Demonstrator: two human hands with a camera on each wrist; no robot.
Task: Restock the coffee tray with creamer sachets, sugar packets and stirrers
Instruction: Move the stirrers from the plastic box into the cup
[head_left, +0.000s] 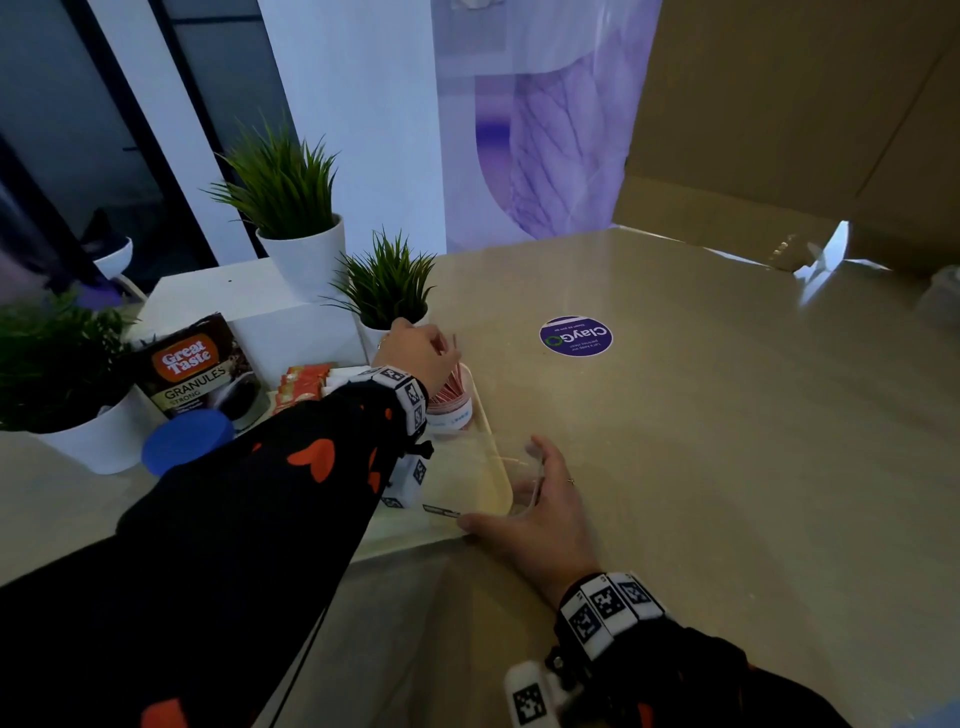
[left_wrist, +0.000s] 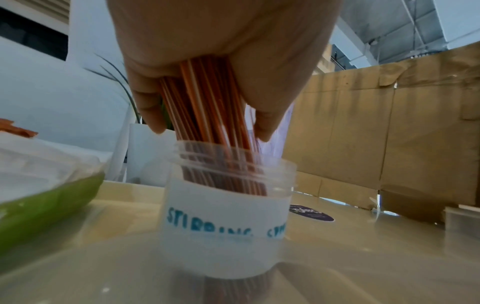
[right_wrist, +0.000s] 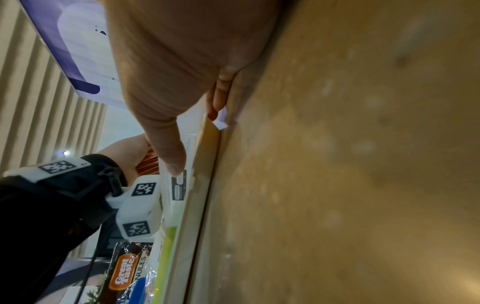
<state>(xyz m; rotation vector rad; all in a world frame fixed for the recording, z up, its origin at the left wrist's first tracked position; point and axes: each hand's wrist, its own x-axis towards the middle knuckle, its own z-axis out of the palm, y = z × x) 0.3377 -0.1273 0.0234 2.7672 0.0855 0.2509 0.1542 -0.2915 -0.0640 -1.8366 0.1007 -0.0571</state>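
- Plants (head_left: 280, 192): three white pots of green grass stand along the left side of the table, one of them on a white block.
- Coffee bag (head_left: 200, 364): a dark "Great Taste Granules" pouch stands upright at the far left of the tray. A blue lid (head_left: 188, 439) lies just in front of it.
- Sachets (head_left: 304, 382): a row of orange-red packets stands on edge to the right of the bag, partly hidden by the left sleeve.
- Left hand (head_left: 421, 351): reaches across the tray from the left. Fingers and thumb are curled round the upper part of a bundle of stirrers (left_wrist: 207, 107), gripping it from above.
- Stirrers: red-and-white striped sticks. Their lower ends sit inside the jar (left_wrist: 228, 216); their upper ends are enclosed by the left hand, directly over the jar mouth.
- Jar: clear plastic, lid off, upright at the far right corner of the tray. Its white label reads "STIRRING" in blue; the rest of the lettering is cut off.
- Tray (head_left: 485, 410): pale, with a raised rim, lying on the beige table (head_left: 727, 441). A green dish (left_wrist: 49, 205) sits on it left of the jar.
- Right hand (head_left: 540, 499): rests at the near right corner of the tray, fingers spread and nearly straight. It touches a clear container (head_left: 467, 483) lying there; the thumb is on the container's near edge. It grips nothing.
- Sticker (head_left: 575, 335): a round purple "ClayGo" label on the table, well right of the jar.
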